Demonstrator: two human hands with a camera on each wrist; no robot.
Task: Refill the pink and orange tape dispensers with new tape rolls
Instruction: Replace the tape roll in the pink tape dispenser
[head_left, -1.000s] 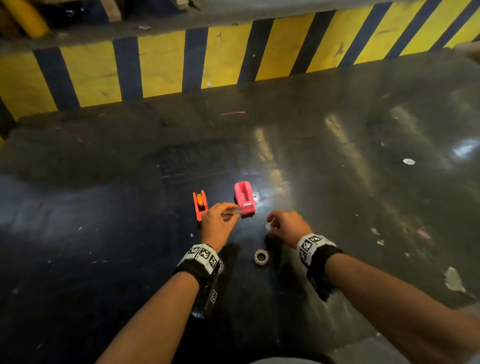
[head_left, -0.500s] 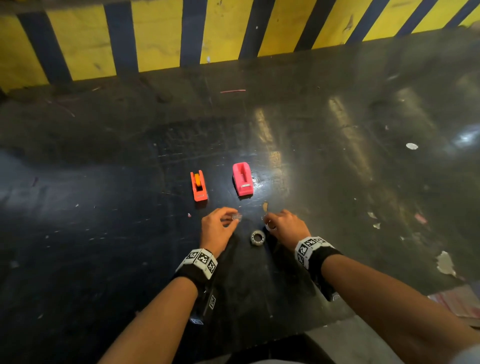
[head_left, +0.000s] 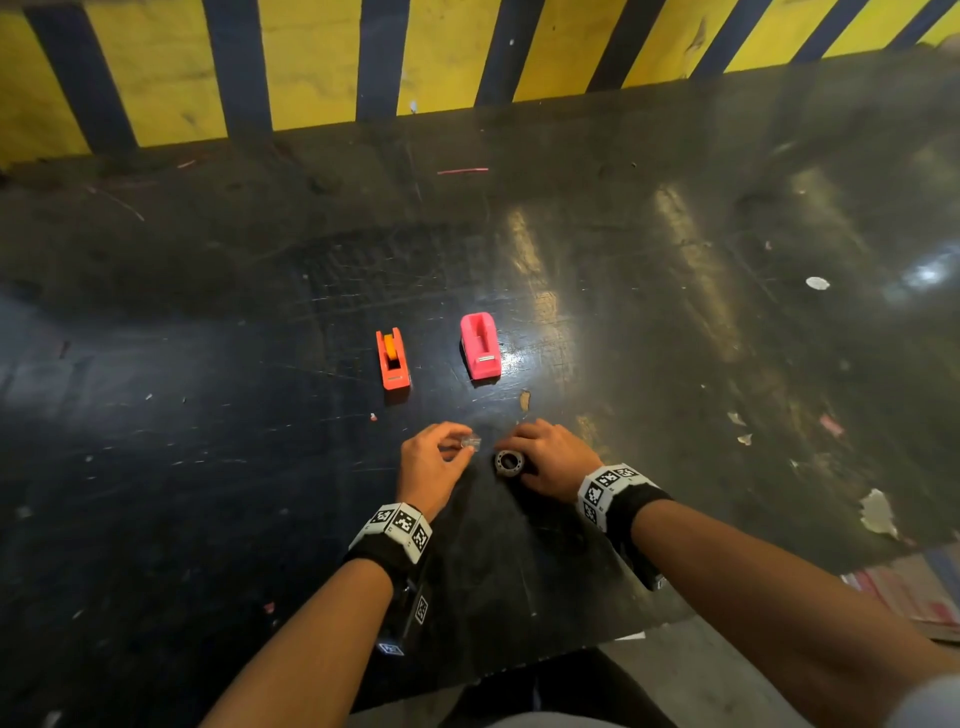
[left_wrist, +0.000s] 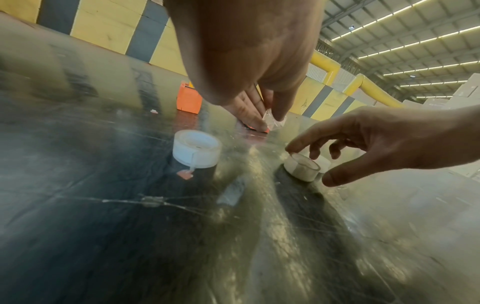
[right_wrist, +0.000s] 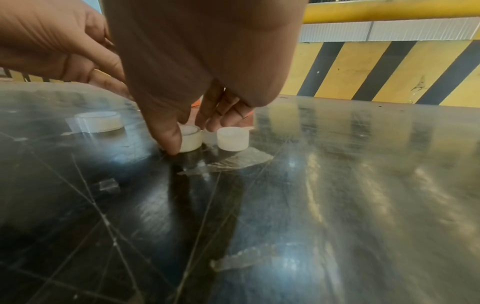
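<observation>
Two small plastic tape dispensers stand side by side on the dark scratched tabletop (head_left: 208, 467) in the head view, about midway between its far edge and its near edge. An orange tape dispenser (head_left: 392, 359) on the left has a yellowish roll in its slot; a pink tape dispenser (head_left: 480, 345) on the right shows no roll that I can see. Behind the far edge runs a yellow and dark striped barrier (head_left: 322, 62). Nearer the front edge, the left hand (head_left: 428, 467) pinches a small clear crumpled piece (head_left: 470, 442) between thumb and fingers. The right hand (head_left: 550, 457) curls over a small clear tape roll (head_left: 509, 461).

From the left wrist, the clear piece (left_wrist: 272, 121) is held above the surface, with the orange dispenser (left_wrist: 189, 100) behind it. A larger white tape roll (left_wrist: 196, 151) lies flat and untouched. The right hand's fingertips (left_wrist: 292, 148) touch the small roll's (left_wrist: 302, 167) rim.

From the right wrist, thumb and fingers bracket the small roll (right_wrist: 191, 138), which still rests on the tabletop. A white plastic core (right_wrist: 233, 138) stands just beside it, and a flat strip of clear film (right_wrist: 233, 162) lies before them.
</observation>
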